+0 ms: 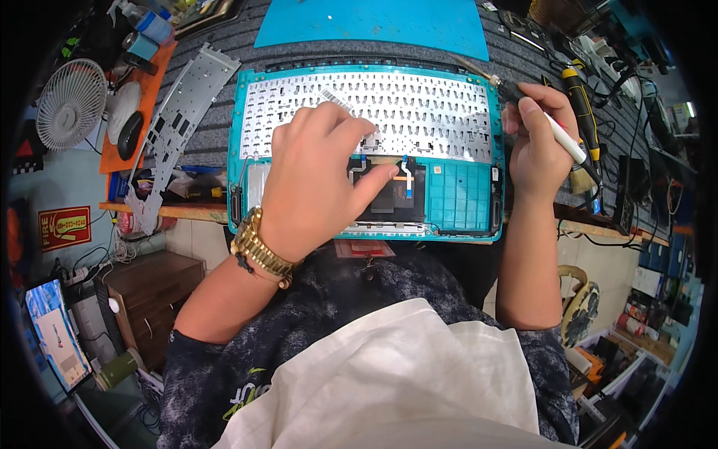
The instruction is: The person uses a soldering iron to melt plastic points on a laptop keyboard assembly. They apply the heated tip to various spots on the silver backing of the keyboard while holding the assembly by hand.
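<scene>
A teal laptop palm-rest cover (446, 196) lies inside-up in front of me, with the silver back plate of its keyboard (426, 112) filling the upper part. My left hand (318, 161) rests over the plate's lower middle, palm down and open. Its fingers are bent onto the plate and its thumb is spread toward the black touchpad area (385, 196). White and blue ribbon cables (407, 179) show beside the thumb. In my right hand (540, 142), at the cover's right edge, is a soldering iron (561, 136) with a white and black handle. Its metal tip points up and left.
Beyond the cover lies a blue mat (370, 22) on the grey ridged worktop (217, 105). A perforated metal plate (183, 105) and a white fan (72, 105) stand left. Right are a yellow-and-black tool (582, 112), a brush (582, 182) and loose cables.
</scene>
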